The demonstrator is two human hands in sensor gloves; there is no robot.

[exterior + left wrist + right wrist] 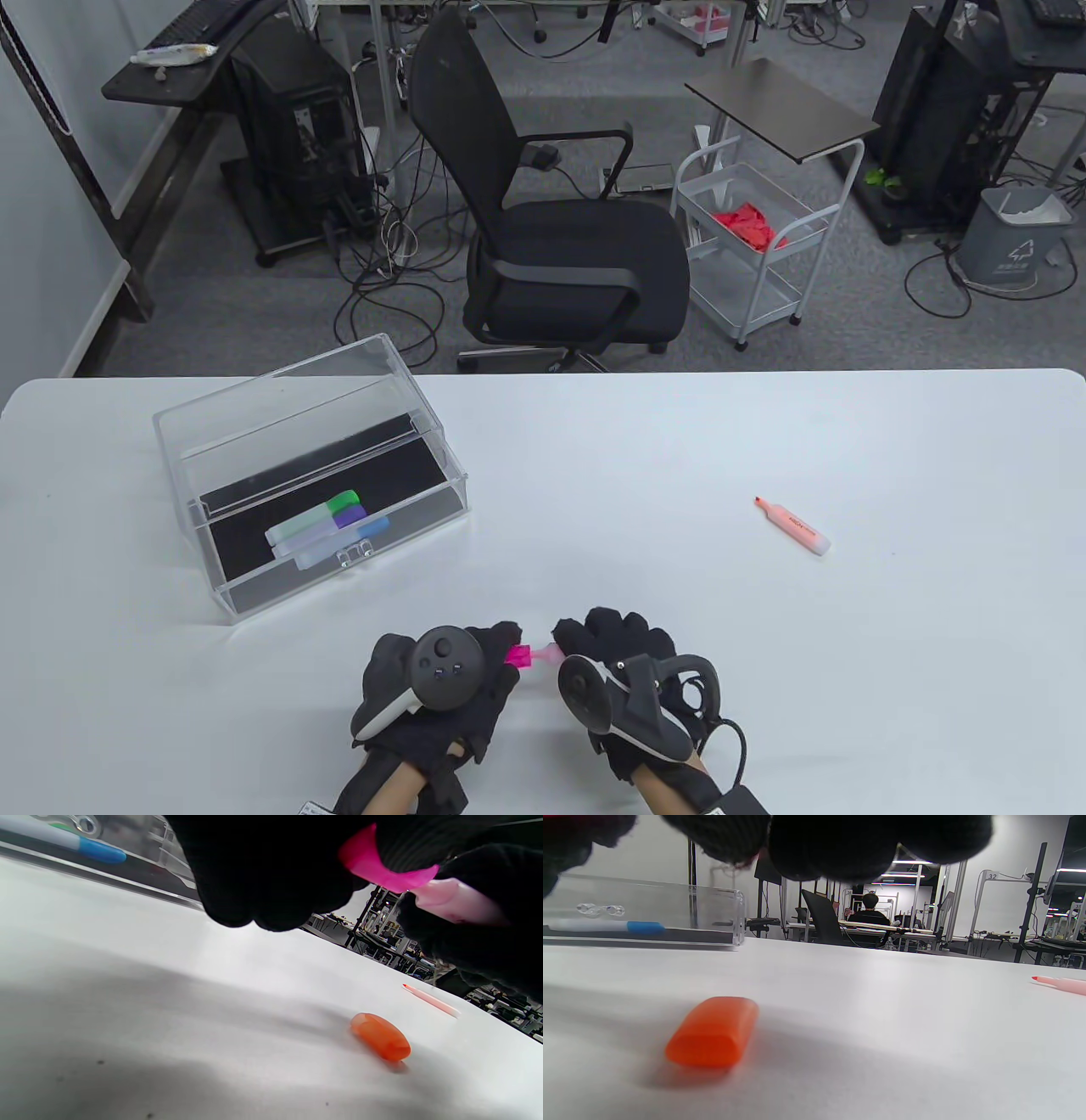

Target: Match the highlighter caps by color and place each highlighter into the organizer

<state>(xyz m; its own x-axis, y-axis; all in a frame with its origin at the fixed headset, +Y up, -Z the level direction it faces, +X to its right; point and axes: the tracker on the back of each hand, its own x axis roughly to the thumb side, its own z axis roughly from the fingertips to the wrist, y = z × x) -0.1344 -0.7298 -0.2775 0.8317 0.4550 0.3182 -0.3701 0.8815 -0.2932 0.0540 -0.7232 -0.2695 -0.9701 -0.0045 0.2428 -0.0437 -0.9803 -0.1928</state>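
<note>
Your left hand (441,679) pinches the pink cap (377,866) in its fingertips, and your right hand (628,679) grips the pale pink highlighter (454,906) by its barrel. Both hover just above the desk (679,458) near its front edge, and the cap meets the end of the barrel between your hands. From the left wrist view it looks seated or nearly so, but I cannot tell whether it has gone fully home.

Directly below your hands an orange cap (715,1031) lies loose on the desk, hidden from the table view. Well off to your right lies its likely partner, an uncapped orange highlighter (792,526) with its tip bare.

Further out to your left stands the clear organizer (310,475), its drawer pulled out towards you. Three capped highlighters lie side by side on the dark liner: green (316,514), purple (327,525) and blue (339,537).

So by my reckoning three are done, the pink one is in the middle of capping and has yet to go into the drawer, and the orange pair is untouched. That leaves you to finish the pink one and store it, then cap and store the orange.
</note>
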